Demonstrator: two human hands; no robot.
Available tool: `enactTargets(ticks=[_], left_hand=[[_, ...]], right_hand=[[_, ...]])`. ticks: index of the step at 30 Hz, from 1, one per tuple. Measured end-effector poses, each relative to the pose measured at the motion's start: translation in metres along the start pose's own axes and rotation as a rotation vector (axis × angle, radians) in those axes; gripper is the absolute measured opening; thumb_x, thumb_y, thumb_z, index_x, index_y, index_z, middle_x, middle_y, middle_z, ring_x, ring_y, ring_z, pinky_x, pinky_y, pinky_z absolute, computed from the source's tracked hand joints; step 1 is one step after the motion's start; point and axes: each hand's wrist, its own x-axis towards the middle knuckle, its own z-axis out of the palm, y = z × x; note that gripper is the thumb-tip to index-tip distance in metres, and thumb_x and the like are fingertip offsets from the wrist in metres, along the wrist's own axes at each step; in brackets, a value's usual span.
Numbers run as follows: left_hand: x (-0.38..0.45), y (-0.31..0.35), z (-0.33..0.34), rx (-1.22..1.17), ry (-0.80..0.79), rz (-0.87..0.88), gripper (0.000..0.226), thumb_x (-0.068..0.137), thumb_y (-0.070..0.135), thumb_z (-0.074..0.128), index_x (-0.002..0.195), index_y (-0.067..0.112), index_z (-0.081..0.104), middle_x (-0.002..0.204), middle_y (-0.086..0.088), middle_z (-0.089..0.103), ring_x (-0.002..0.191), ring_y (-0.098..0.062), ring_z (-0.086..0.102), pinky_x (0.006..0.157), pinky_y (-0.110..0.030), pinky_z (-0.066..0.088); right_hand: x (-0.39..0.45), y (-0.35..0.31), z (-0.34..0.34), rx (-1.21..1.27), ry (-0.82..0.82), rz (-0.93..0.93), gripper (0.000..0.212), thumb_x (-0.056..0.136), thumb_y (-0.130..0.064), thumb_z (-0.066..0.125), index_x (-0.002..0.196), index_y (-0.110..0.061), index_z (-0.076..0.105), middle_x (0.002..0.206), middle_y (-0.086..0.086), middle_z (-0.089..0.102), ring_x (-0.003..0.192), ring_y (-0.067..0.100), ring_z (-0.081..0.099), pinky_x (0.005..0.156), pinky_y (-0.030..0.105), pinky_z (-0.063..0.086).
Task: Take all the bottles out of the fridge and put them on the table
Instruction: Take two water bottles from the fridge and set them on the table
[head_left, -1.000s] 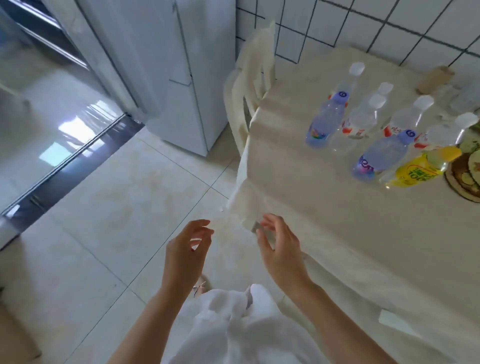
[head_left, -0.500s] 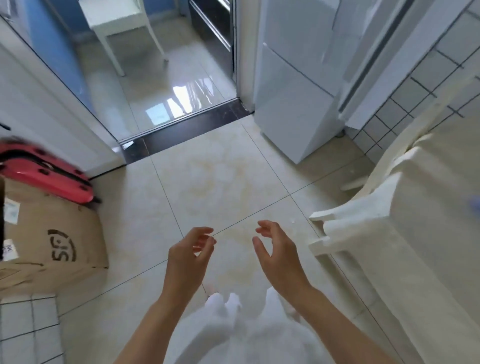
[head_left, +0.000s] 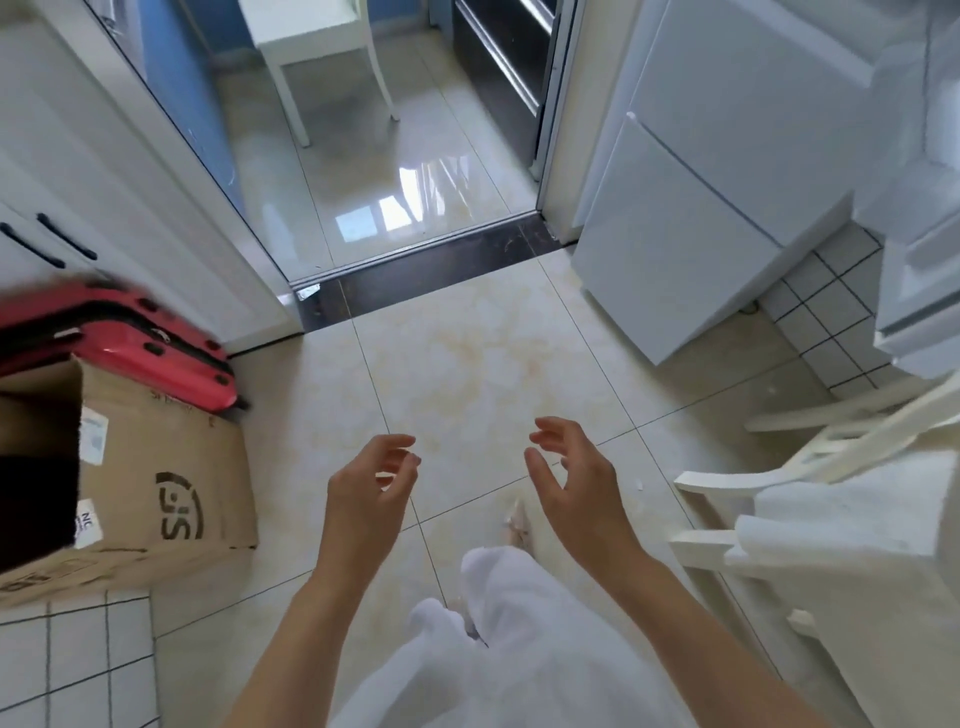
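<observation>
Glossy beige ceramic floor tiles (head_left: 467, 364) with mirror-like reflections; smooth, satin white fridge (head_left: 691, 218) panels; matt brown corrugated cardboard box (head_left: 156, 499); shiny red hard-plastic suitcase (head_left: 130, 343); painted white chair (head_left: 810, 467); soft white cloth garment (head_left: 519, 649).

The floor (head_left: 467, 364) is of pale glossy tiles. On it stand a cardboard box (head_left: 156, 493) and, just behind it, a red suitcase (head_left: 130, 348) — at right, the fridge (head_left: 675, 234) and a white chair (head_left: 805, 467).
</observation>
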Motion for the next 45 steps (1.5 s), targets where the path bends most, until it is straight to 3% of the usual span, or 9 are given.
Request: enactTargets(ticks=[6,10,19,24,33,40,45], left_hand=[[0.094,0.05,0.018,0.009,-0.044,0.109,0.017,0.09,0.012,0.061,0.101,0.024,0.066,0.083,0.009,0.07,0.079,0.002,0.063,0.066,-0.007,0.046],[0.168,0.097,0.033,0.021,-0.039,0.167,0.018,0.091,0.014,0.061,0.106,0.021,0.066,0.086,0.005,0.07,0.079,-0.001,0.064,0.064,-0.004,0.045],[0.31,0.199,0.077,-0.018,-0.062,0.284,0.018,0.089,0.012,0.063,0.099,0.028,0.064,0.084,0.007,0.071,0.076,-0.002,0.065,0.065,-0.006,0.046],[0.377,0.245,0.107,-0.034,-0.111,0.341,0.02,0.089,0.013,0.064,0.096,0.031,0.064,0.083,0.009,0.071,0.077,-0.006,0.067,0.07,-0.016,0.052],[0.508,0.345,0.177,-0.081,-0.304,0.498,0.022,0.089,0.005,0.061,0.103,0.021,0.066,0.082,0.015,0.068,0.076,0.006,0.062,0.067,-0.003,0.044],[0.601,0.44,0.231,-0.07,-0.502,0.666,0.021,0.091,0.011,0.059,0.105,0.024,0.066,0.088,0.008,0.071,0.08,-0.002,0.064,0.073,-0.015,0.052],[0.639,0.51,0.283,-0.096,-0.584,0.753,0.02,0.091,0.011,0.059,0.104,0.025,0.066,0.087,0.009,0.071,0.079,-0.003,0.064,0.072,-0.016,0.051]], right_hand=[[0.09,-0.018,-0.022,-0.008,0.063,-0.03,0.03,0.093,-0.025,0.056,0.123,-0.02,0.052,0.111,-0.008,0.063,0.109,0.005,0.057,0.093,0.023,0.045],[0.166,-0.035,-0.053,-0.013,0.113,-0.059,0.031,0.094,-0.026,0.054,0.124,-0.02,0.051,0.113,-0.007,0.062,0.109,0.006,0.057,0.094,0.023,0.044],[0.314,-0.065,-0.123,0.014,0.262,-0.089,0.029,0.093,-0.026,0.056,0.122,-0.021,0.052,0.109,-0.008,0.063,0.107,0.005,0.058,0.094,0.024,0.045],[0.376,-0.07,-0.154,0.049,0.39,-0.068,0.028,0.093,-0.026,0.056,0.12,-0.021,0.052,0.108,-0.01,0.063,0.106,0.003,0.058,0.092,0.021,0.045],[0.501,-0.082,-0.22,0.073,0.628,-0.043,0.029,0.094,-0.023,0.056,0.122,-0.017,0.052,0.111,-0.004,0.063,0.108,0.008,0.058,0.096,0.029,0.046],[0.58,-0.096,-0.277,0.044,0.832,0.029,0.031,0.094,-0.027,0.055,0.124,-0.017,0.051,0.114,-0.004,0.062,0.11,0.009,0.057,0.099,0.032,0.046],[0.614,-0.099,-0.325,0.03,0.979,0.067,0.03,0.094,-0.026,0.056,0.122,-0.018,0.052,0.111,-0.007,0.061,0.109,0.009,0.058,0.097,0.037,0.048]])
